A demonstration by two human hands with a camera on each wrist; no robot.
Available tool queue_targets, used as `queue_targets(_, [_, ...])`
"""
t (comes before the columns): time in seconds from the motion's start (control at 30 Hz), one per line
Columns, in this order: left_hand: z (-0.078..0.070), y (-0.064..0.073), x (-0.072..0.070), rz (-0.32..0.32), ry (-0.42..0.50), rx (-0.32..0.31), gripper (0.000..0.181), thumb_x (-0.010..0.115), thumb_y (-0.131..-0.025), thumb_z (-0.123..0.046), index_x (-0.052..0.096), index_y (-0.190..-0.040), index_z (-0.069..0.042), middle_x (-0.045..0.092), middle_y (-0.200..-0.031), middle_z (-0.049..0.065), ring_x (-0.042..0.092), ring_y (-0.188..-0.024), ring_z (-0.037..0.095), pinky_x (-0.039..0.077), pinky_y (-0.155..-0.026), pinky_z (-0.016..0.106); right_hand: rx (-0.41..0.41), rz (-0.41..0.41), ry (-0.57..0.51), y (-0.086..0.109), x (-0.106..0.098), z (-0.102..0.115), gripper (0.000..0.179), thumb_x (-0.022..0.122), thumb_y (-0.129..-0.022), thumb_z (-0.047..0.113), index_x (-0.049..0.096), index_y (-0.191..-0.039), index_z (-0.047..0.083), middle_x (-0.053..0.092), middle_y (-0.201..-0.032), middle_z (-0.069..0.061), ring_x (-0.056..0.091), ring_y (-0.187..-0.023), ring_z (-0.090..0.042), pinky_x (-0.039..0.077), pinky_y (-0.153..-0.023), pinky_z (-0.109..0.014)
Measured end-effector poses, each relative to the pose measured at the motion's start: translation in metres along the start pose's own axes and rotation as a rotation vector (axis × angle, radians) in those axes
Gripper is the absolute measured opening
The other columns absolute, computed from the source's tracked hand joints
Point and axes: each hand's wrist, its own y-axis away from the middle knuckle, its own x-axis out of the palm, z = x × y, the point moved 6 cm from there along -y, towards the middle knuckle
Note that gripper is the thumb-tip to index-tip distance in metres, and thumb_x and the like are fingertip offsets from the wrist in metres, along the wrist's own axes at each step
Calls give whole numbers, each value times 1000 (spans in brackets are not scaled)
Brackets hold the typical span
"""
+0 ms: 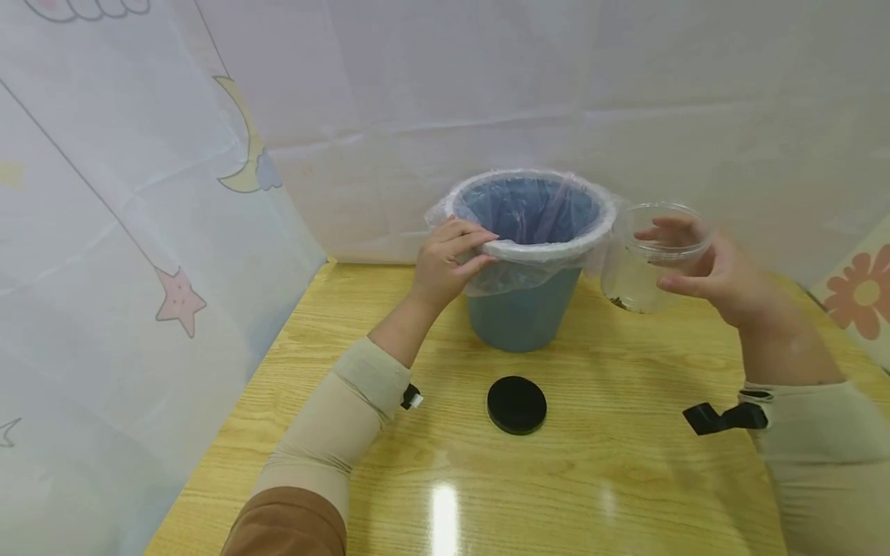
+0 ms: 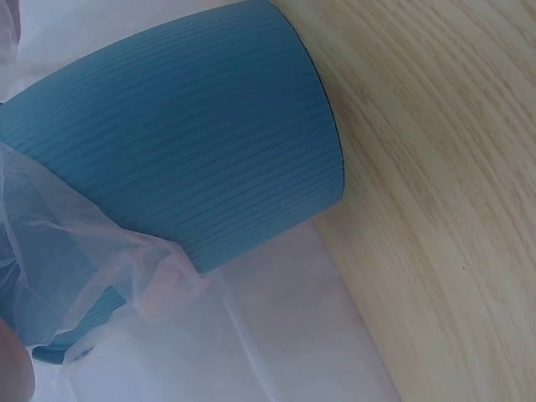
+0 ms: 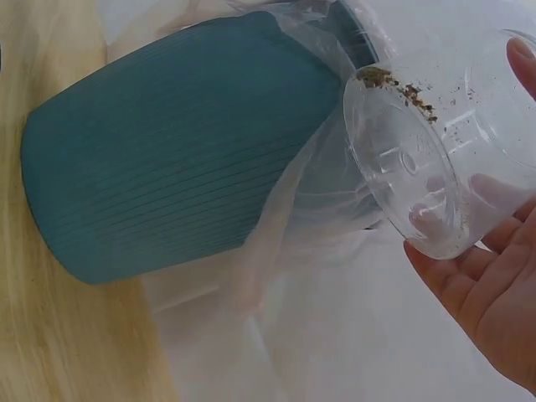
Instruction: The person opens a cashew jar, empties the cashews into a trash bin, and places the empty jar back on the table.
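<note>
A blue trash can (image 1: 523, 310) with a clear plastic liner (image 1: 501, 279) folded over its white rim stands on the table. My left hand (image 1: 448, 259) pinches the near-left part of the rim, fingers above and thumb below; in the left wrist view only a fingertip (image 2: 15, 368) shows. To the can's right, my right hand (image 1: 726, 270) holds a clear plastic jar (image 1: 636, 282), raised beside the rim. Its mouth has no lid on it. Brown crumbs (image 3: 398, 88) cling inside near the jar's bottom. A round black lid (image 1: 517, 405) lies on the table in front of the can.
The wood-grain table (image 1: 591, 479) stretches toward me from the can. Behind it hangs a pale cloth backdrop (image 1: 417, 93), with printed stars and a moon on the left and a flower at right. Dark straps (image 1: 726, 418) are on the wrists.
</note>
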Motion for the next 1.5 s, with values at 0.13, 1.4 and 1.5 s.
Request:
queue_targets(0.13, [0, 0, 0, 1, 1, 1, 26, 78, -70, -23, 73, -93, -10, 67, -91, 2, 59, -90, 15, 37, -99, 37, -13, 77, 8, 3, 4, -6, 69, 46, -76, -28, 33, -138, 3, 47, -133, -6, 47, -118, -10, 47, -78, -18])
queue_targets(1.4, [-1, 0, 0, 10, -27, 9, 27, 77, -70, -24, 73, -93, -10, 67, -91, 2, 59, -89, 15, 38, -98, 31, 127, 229, 217, 35, 33, -81, 73, 66, -68, -18, 28, -130, -14, 44, -127, -27, 46, -120, -22, 40, -94, -22])
queue_targets(1.5, [-2, 0, 0, 17, -30, 2, 27, 77, -70, -24, 73, -93, -11, 67, -91, 1, 59, -89, 15, 37, -99, 32, 162, 239, 212, 37, 34, -90, 76, 66, -69, -17, 26, -133, -11, 40, -127, -32, 45, -120, -25, 41, -93, -23])
